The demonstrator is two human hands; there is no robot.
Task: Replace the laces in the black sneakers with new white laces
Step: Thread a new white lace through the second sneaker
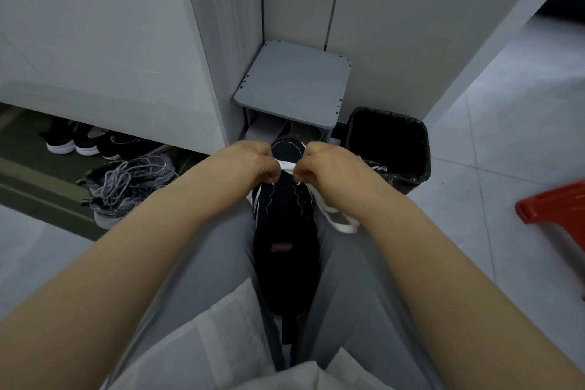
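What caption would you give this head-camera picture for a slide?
Left hand and right hand pinch a white lace over a black sneaker held between the legs.

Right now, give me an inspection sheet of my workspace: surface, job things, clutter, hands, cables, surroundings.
Surface: no table; tiled floor, work done on the lap.
Job's things: black sneaker wedged between the legs, toe pointing away; white lace crosses it near the toe, slack hanging on the right.
Clutter: grey sneakers on the floor to the left; dark shoes under the cabinet.
Grippers: left hand and right hand each pinch a lace end.
Cables: nothing seen.
Surroundings: grey stand, black bin, red stool.
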